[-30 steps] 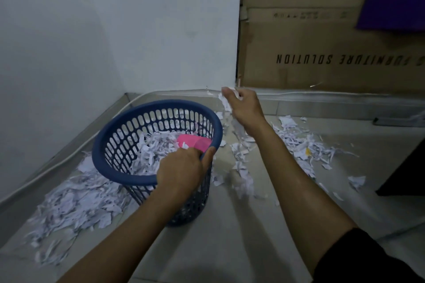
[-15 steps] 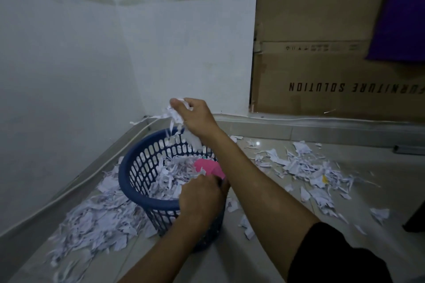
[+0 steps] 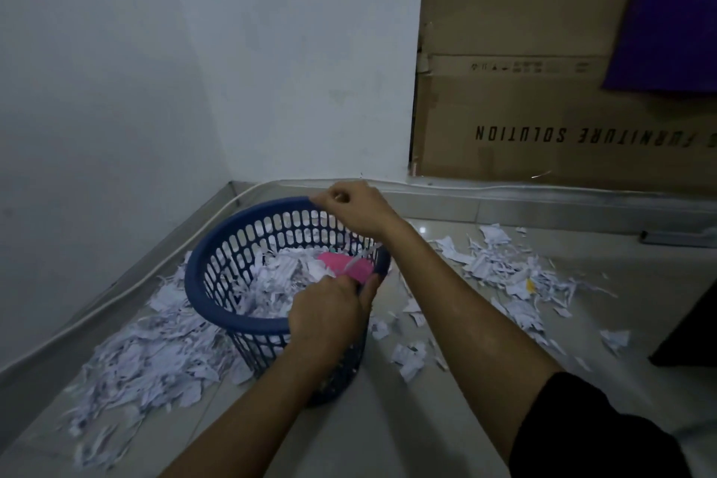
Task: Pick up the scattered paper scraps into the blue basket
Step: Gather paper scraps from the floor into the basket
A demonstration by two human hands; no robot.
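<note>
The blue basket (image 3: 201,299) stands on the tiled floor in a corner, partly filled with white paper scraps (image 3: 279,275) and a pink piece (image 3: 341,264). My left hand (image 3: 329,318) grips the basket's near rim. My right hand (image 3: 357,210) hovers over the far rim with its fingers curled, and a bit of white paper shows between them. A thin strip (image 3: 361,260) hangs or falls below its wrist. More scraps lie in a heap left of the basket (image 3: 155,357) and are scattered to its right (image 3: 504,272).
White walls close the corner on the left and behind. A large cardboard box (image 3: 543,120) leans at the back right with purple cloth (image 3: 667,12) over it. A white cable (image 3: 116,295) runs along the skirting. A dark object (image 3: 694,334) sits at the right edge.
My right hand carried a handful of scraps from the right pile leftward to above the basket, then lowered to its far rim. The hanging bunch is no longer visible. My left hand stayed on the rim.
</note>
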